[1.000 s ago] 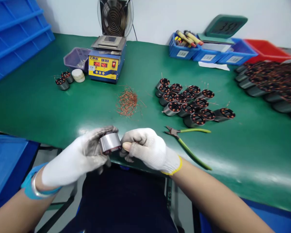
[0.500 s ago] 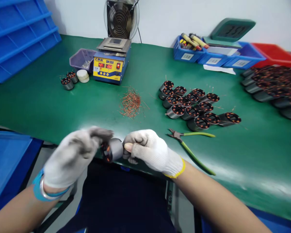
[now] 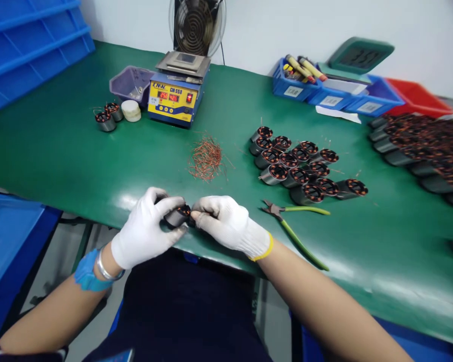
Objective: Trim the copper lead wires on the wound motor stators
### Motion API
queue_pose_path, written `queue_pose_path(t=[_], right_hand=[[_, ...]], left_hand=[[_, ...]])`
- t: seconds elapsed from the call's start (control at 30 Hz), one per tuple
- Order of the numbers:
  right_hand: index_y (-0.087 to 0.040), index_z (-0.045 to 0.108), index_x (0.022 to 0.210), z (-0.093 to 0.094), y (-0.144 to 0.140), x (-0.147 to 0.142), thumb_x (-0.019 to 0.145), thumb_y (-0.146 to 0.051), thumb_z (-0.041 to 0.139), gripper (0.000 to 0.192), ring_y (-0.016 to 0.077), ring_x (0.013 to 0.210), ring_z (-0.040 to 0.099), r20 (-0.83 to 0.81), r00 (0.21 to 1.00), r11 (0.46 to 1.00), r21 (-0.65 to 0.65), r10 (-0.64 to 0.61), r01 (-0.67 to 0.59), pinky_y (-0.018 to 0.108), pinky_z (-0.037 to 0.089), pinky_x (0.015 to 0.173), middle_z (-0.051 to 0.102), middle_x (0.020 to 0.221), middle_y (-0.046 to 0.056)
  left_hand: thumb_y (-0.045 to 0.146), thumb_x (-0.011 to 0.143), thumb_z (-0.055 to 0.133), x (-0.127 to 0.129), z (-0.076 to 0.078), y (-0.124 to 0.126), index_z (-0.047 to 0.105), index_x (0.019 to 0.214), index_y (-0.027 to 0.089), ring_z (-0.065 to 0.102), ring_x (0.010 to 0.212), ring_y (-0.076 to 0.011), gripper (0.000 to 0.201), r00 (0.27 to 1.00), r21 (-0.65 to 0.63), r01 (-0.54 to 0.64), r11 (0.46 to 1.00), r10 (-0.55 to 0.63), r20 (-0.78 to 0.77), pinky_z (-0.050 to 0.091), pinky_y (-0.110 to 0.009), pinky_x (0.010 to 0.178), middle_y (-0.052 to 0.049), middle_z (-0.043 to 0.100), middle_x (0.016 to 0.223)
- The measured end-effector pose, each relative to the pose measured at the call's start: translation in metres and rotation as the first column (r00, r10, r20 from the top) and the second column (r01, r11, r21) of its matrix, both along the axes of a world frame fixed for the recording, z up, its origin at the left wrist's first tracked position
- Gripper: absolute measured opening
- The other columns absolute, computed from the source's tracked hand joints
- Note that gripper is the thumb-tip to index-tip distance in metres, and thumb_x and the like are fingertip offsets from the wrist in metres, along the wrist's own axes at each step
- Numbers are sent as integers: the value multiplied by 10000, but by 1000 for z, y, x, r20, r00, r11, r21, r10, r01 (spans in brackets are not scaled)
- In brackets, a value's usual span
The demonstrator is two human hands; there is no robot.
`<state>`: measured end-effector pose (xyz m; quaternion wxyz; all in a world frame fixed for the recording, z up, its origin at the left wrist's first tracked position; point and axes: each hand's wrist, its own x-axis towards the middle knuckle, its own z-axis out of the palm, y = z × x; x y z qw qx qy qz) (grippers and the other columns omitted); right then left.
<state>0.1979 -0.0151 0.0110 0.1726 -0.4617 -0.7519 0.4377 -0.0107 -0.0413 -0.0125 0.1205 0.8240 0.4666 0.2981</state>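
Both my gloved hands meet at the near edge of the green table (image 3: 60, 151). My left hand (image 3: 147, 234) grips a small metal motor stator (image 3: 176, 216) with copper windings. My right hand (image 3: 226, 223) pinches at its right end, fingertips closed on the stator's wire side. Much of the stator is hidden by my fingers. Green-handled cutters (image 3: 294, 221) lie on the table just right of my right hand.
A cluster of several stators (image 3: 302, 168) sits right of centre, a larger pile (image 3: 423, 146) at far right. A heap of copper wire clippings (image 3: 207, 160), a solder pot unit (image 3: 177, 95), two stators (image 3: 107, 118), blue and red bins (image 3: 340, 90) stand behind.
My hands have turned the stator and lowered it toward the table edge. My left hand moved from under it to gripping it from the left. The camera has shifted slightly.
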Motion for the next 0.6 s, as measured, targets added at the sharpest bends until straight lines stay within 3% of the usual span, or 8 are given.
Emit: queue_pose_path(t=[0.07, 0.17, 0.37, 0.43, 0.5, 0.57, 0.6], right_hand=[[-162, 673, 797, 1, 0, -1, 887, -293, 513, 226, 112, 619, 503, 54, 998, 997, 69, 42, -46, 235, 342, 576, 619, 710, 6], [-173, 689, 821, 2, -3, 4, 887, -300, 525, 217, 118, 652, 535, 119, 991, 998, 28, 59, -63, 234, 353, 590, 649, 751, 9], [-179, 650, 784, -3, -8, 37, 917, -395, 508, 291, 148, 591, 588, 99, 985, 982, -112, -139, 150, 251, 406, 539, 667, 661, 15], [-184, 659, 847, -1, -13, 53, 922, -425, 507, 295, 177, 644, 628, 115, 945, 951, 1, -307, 309, 281, 463, 590, 695, 734, 41], [-196, 661, 964, 4, -23, 71, 905, -447, 539, 285, 220, 762, 664, 147, 858, 858, 244, -493, 451, 332, 505, 691, 715, 873, 72], [-219, 637, 1072, 10, -40, 92, 884, -459, 574, 312, 270, 895, 669, 216, 761, 744, 483, -612, 462, 378, 510, 770, 705, 1020, 105], [-224, 623, 1109, 12, -49, 102, 880, -464, 582, 335, 295, 956, 660, 284, 713, 715, 558, -641, 421, 394, 507, 790, 690, 1086, 128]], left_hand=[[236, 749, 698, -2, 1, -2, 601, 961, 186, 608, 1054, -262, 238, 996, -66, 55, 996, -51, 69, 561, -420, 856, -119, 540, 1114], [176, 797, 644, -5, -3, -4, 552, 864, 195, 639, 1032, -228, 116, 984, -48, 131, 990, -124, 126, 554, -388, 865, -122, 593, 1158], [202, 810, 643, -6, -12, -1, 534, 913, 189, 654, 1001, -232, 151, 986, 5, 112, 994, -112, 120, 557, -381, 837, -127, 624, 1124], [196, 794, 641, -5, -12, 2, 526, 946, 184, 656, 976, -231, 192, 984, 9, 103, 995, -103, 145, 556, -391, 834, -123, 626, 1094], [216, 753, 664, -4, -9, 5, 516, 1060, 163, 647, 979, -246, 345, 982, -6, 53, 999, -51, 181, 551, -421, 854, -128, 617, 1086], [280, 703, 703, -2, -4, 9, 494, 1173, 116, 624, 1042, -289, 541, 981, -23, 18, 1000, -14, 195, 533, -466, 902, -164, 594, 1135], [299, 693, 707, 0, -2, 11, 498, 1187, 97, 611, 1070, -307, 573, 984, -36, 21, 999, -15, 180, 522, -478, 921, -180, 585, 1158]])
